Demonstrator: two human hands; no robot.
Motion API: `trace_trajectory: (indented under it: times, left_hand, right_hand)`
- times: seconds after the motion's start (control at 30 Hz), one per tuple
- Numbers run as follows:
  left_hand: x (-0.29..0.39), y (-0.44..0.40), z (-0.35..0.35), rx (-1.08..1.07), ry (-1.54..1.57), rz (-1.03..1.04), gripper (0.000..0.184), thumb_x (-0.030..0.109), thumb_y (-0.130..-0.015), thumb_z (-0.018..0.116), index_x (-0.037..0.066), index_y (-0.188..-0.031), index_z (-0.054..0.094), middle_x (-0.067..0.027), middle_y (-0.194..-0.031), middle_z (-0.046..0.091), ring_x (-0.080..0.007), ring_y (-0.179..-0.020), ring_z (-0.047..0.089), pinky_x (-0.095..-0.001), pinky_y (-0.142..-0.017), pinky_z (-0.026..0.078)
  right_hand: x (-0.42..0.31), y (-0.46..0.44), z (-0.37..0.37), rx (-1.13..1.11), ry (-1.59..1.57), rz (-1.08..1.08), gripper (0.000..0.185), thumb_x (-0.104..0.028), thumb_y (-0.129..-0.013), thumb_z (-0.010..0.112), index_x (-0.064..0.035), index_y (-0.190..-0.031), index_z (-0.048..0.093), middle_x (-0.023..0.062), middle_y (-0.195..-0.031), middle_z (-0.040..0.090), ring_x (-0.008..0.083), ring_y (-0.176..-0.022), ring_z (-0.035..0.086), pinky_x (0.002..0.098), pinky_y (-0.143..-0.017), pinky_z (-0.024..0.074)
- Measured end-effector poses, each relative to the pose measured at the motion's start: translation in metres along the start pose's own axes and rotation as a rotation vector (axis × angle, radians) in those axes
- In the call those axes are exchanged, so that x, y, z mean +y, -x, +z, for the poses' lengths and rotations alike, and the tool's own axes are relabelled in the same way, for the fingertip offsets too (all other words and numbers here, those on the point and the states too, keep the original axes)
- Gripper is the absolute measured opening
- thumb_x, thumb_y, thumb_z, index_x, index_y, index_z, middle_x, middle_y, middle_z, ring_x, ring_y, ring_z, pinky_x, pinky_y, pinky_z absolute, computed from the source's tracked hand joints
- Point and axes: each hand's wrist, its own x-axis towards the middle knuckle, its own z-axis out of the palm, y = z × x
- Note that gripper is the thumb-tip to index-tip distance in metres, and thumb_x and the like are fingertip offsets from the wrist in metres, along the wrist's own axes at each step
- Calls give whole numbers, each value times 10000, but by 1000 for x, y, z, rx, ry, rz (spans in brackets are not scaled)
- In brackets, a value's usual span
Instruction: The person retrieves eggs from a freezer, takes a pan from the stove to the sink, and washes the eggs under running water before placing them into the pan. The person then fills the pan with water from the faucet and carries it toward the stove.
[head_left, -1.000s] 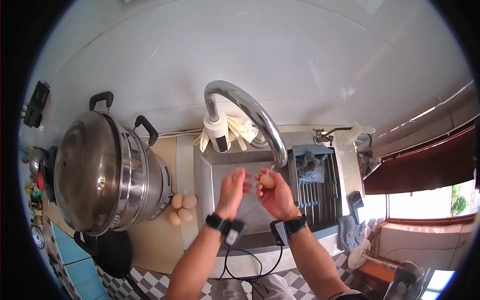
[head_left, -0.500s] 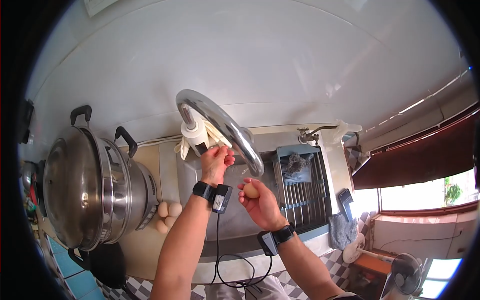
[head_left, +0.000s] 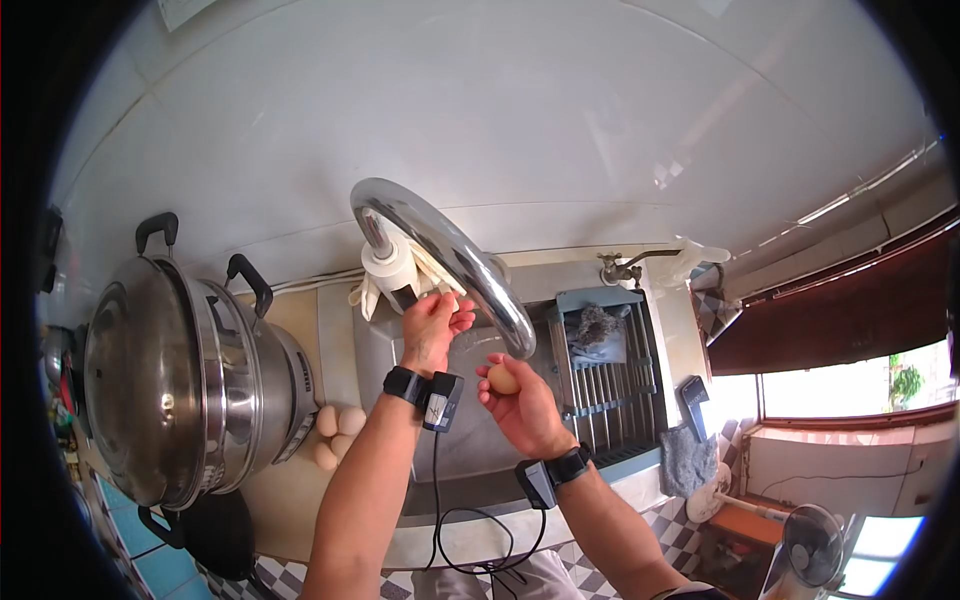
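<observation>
Holding a smooth, oval egg (head_left: 503,379) in curled fingers of the right hand (head_left: 528,414). Showing bent fingers on the left hand (head_left: 430,332), beside the white faucet body (head_left: 388,268); being unable to tell whether gripping anything. Finding a curved chrome spout (head_left: 460,245) ending just beyond the right fingertips, hiding part of the sink (head_left: 468,452), and a domed steel pot (head_left: 150,390) well left of the left fingers.
</observation>
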Motion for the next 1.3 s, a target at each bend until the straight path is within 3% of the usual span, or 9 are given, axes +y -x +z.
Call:
trace_trajectory:
  times: [0.5, 0.63, 0.73, 0.87, 0.97, 1.07, 1.17, 1.23, 1.3]
  left_hand:
    - [-18, 31, -12, -57, 52, -118, 244, 193, -1039, 614, -16, -1164, 623, -131, -1026, 724, -187, -814, 701, -317, -775, 591]
    - [-21, 93, 3, -240, -13, -267, 261, 257, -1054, 575, 49, -1201, 636, -101, -1165, 721, -158, -935, 682, -329, -829, 565]
    - [-26, 122, 20, -306, 58, -342, 345, 334, -1089, 492, 91, -1296, 624, -27, -1111, 704, -89, -930, 630, -278, -804, 536]
    - [-25, 144, 45, -193, 207, -366, 331, 380, -1101, 476, 227, -1385, 551, 53, -1137, 611, -82, -1012, 579, -276, -841, 480]
    - [-39, 139, 41, -226, 242, -310, 361, 364, -1112, 449, 136, -1379, 531, 6, -1210, 601, -114, -1134, 570, -326, -966, 486]
    - [-42, 149, 41, -121, 365, -343, 349, 341, -1113, 443, 89, -1327, 556, -13, -1204, 611, -122, -1113, 589, -342, -987, 491]
    - [-51, 157, 25, -127, 328, -275, 339, 331, -1110, 428, 67, -1231, 603, -28, -1108, 644, -150, -993, 637, -330, -849, 537]
    - [-63, 158, 3, -114, 128, -298, 324, 324, -1097, 458, 69, -1212, 622, -24, -1043, 660, -140, -903, 646, -320, -796, 539]
    - [-84, 159, -22, -84, -79, -317, 310, 317, -1085, 487, 71, -1193, 641, -20, -977, 675, -129, -814, 655, -311, -743, 542]
  right_hand:
    - [-10, 12, 10, 53, -68, -50, 316, -228, -1034, 570, -10, -1260, 534, 148, -1120, 633, 211, -911, 613, 312, -799, 533]
    - [-13, 19, -14, -50, 80, -16, 326, -332, -1075, 450, -58, -1197, 578, 83, -928, 614, 145, -716, 560, 251, -571, 434]
    - [-12, 25, 6, 202, 193, -68, 323, -340, -1068, 460, -46, -1081, 591, 11, -682, 524, 75, -427, 371, 263, -366, 245]
    - [3, 14, -5, 254, 657, -468, 284, -238, -1095, 496, -16, -1117, 670, -11, -724, 568, 37, -600, 468, 216, -494, 381]
    - [10, 28, -4, 180, 989, -648, 289, -153, -1084, 500, -8, -1285, 649, 83, -1002, 698, 151, -882, 634, 316, -807, 533]
    - [17, 39, -10, 105, 1341, -894, 326, -123, -1067, 512, -26, -1354, 633, 158, -1222, 704, 275, -1148, 655, 385, -999, 492]
    - [8, 59, -13, 62, 1736, -845, 364, -77, -1022, 567, -42, -1380, 626, 194, -1373, 639, 357, -1305, 583, 395, -1071, 454]
    - [12, 63, -28, 6, 1643, -836, 329, -64, -997, 593, -29, -1315, 668, 204, -1312, 673, 354, -1271, 618, 388, -1067, 470]
    - [18, 73, -38, 72, 1399, -440, 297, -74, -982, 601, -17, -1257, 699, 205, -1234, 710, 350, -1194, 669, 394, -1037, 501]
